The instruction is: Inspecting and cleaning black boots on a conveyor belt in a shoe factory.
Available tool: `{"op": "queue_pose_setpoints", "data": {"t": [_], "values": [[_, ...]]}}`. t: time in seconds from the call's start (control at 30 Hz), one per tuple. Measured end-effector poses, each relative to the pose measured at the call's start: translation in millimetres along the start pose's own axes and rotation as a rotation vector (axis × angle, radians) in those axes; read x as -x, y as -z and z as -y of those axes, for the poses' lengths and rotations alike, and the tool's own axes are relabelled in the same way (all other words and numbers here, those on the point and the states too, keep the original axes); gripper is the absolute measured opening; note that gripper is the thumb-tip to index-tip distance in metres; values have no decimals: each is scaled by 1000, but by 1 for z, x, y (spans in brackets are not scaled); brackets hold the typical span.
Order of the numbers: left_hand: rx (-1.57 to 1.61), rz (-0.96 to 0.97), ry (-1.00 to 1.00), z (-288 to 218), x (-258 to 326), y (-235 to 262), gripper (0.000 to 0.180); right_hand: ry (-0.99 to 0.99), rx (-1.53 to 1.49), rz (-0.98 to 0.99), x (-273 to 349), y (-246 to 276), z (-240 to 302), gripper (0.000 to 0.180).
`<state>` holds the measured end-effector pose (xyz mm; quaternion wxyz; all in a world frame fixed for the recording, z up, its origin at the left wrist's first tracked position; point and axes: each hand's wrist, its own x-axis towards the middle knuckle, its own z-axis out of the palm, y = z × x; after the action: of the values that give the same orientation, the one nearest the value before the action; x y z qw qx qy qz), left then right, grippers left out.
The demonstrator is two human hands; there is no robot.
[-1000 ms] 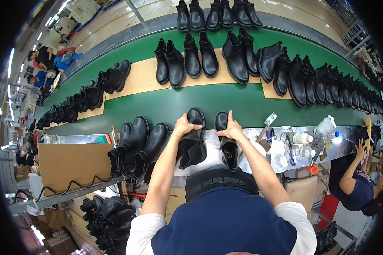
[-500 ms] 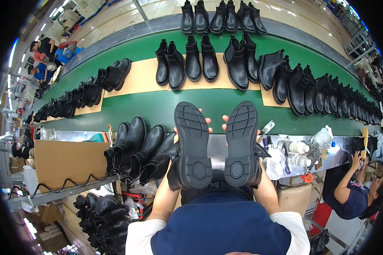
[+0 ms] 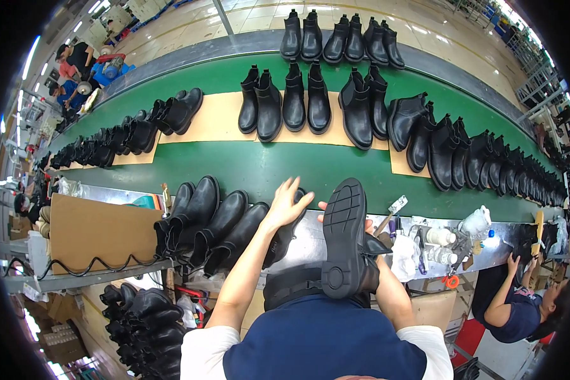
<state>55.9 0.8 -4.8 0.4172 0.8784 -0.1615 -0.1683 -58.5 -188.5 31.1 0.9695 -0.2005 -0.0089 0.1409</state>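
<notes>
My right hand [image 3: 368, 225] grips a black ankle boot [image 3: 344, 221] in front of my body, its ribbed sole turned up toward me. Most of that hand is hidden behind the boot. My left hand [image 3: 289, 206] is empty, fingers spread, above the toe of another black boot [image 3: 284, 235]. Whether it still touches that boot I cannot tell. This second boot stands at the right end of a short row of black boots [image 3: 228, 221] on the metal ledge.
Beyond lies a green bench [image 3: 259, 168] with many boots on cardboard sheets. On the right are a brush [image 3: 397, 205], white bottles [image 3: 441, 236] and orange-handled scissors [image 3: 451, 281]. A cardboard panel [image 3: 104, 234] stands left; a co-worker [image 3: 519, 310] sits right.
The left boot, held sole-up in my left hand before, now stands at the row's end, and that hand has let go. The right boot has shifted slightly left and down, still held.
</notes>
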Motion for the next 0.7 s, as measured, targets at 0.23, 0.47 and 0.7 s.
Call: {"op": "queue_pose_setpoints", "data": {"t": [0.23,0.47,0.7], "values": [[713,201,-148,-84,-1,-8,37,-71,28,-56,6,-4,-11,89],[385,28,-44,-78,3,1,35,-100,173,-145,19,30,-11,87],[-187,166,300,-43,96,49,63,-234,790,-411,-10,86,17,85]]}}
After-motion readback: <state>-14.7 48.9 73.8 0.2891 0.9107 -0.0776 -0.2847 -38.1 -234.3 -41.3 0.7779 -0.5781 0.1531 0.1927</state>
